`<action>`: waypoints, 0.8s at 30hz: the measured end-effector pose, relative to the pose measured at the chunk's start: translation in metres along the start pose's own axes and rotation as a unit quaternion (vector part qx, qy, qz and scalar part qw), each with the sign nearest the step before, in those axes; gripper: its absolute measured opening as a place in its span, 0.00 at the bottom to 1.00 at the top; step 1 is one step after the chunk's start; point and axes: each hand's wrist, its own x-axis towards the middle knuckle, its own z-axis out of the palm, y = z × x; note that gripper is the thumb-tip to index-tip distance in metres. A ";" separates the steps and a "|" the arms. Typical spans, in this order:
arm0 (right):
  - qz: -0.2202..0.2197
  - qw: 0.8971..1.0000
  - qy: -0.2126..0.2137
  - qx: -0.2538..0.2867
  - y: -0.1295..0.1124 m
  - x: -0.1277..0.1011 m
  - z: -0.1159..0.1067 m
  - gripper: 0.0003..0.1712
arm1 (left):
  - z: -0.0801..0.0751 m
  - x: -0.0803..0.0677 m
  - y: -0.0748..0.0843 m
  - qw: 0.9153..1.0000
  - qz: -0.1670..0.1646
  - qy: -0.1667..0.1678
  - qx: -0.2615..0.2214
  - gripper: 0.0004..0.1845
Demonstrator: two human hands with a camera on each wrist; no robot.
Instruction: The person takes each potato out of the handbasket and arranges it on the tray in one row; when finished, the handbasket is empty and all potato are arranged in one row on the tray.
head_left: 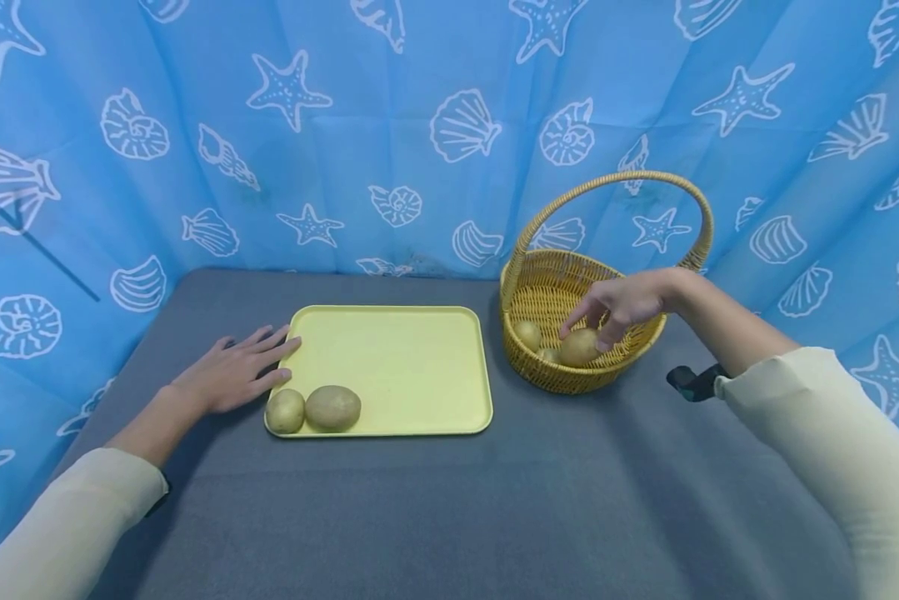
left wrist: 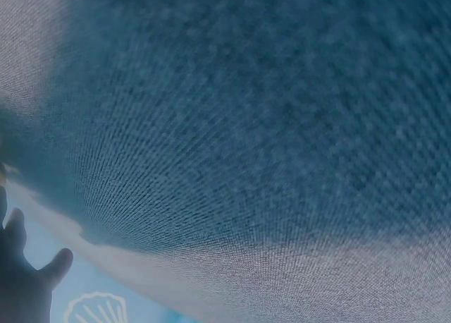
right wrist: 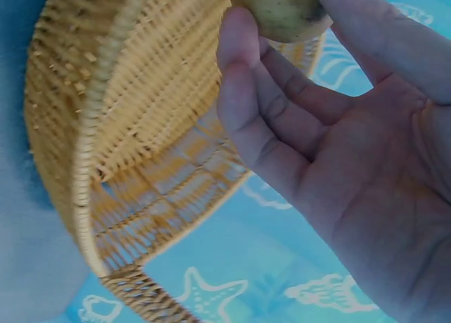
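Note:
My right hand [head_left: 616,310] reaches into a woven yellow basket [head_left: 561,382] at the right of the table. Its fingers and thumb [right wrist: 282,118] curl round a potato [head_left: 578,347], which shows at the top of the right wrist view [right wrist: 282,9]. Two more potatoes [head_left: 527,333] lie in the basket beside it. My left hand [head_left: 235,372] lies flat on the grey table, fingers straight, fingertips at the left edge of a pale yellow tray [head_left: 397,358]. Two potatoes, one small [head_left: 285,411] and one larger [head_left: 332,407], sit in the tray's near left corner. The left wrist view shows mostly grey table cloth [left wrist: 246,125] and the hand's edge [left wrist: 25,284].
A blue curtain with white shells and starfish [head_left: 419,125] hangs close behind and beside the table. The basket's tall arched handle [head_left: 621,179] rises above my right hand. Grey table surface [head_left: 494,500] stretches in front of the tray and basket.

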 end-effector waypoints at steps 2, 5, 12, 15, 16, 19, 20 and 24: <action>-0.015 1.000 0.006 -0.002 -0.006 -0.003 0.000 0.33 | 0.001 0.000 0.000 1.000 0.001 0.004 -0.003 0.34; -0.042 0.999 0.012 -0.001 -0.015 -0.007 0.000 0.32 | 0.001 0.000 0.000 1.000 0.002 0.008 -0.007 0.34; -0.110 0.993 0.031 -0.008 -0.030 -0.008 0.003 0.30 | 0.000 -0.001 0.000 1.000 -0.004 -0.003 -0.001 0.35; -0.125 0.992 0.033 -0.008 -0.035 -0.004 0.008 0.29 | 0.000 -0.001 0.000 1.000 -0.004 -0.004 -0.001 0.35; -0.126 0.991 0.034 -0.007 -0.038 -0.002 0.010 0.29 | 0.000 -0.001 0.000 1.000 -0.003 -0.004 -0.001 0.35; -0.121 0.992 0.041 -0.008 -0.044 0.003 0.017 0.29 | 0.001 -0.001 -0.001 1.000 -0.002 -0.003 0.004 0.35; -0.124 0.991 0.043 -0.010 -0.046 0.005 0.019 0.29 | 0.001 0.000 -0.001 1.000 -0.002 -0.002 0.005 0.35; -0.145 0.988 0.050 -0.026 -0.055 0.016 0.029 0.30 | 0.002 0.000 -0.001 1.000 -0.003 -0.003 0.006 0.34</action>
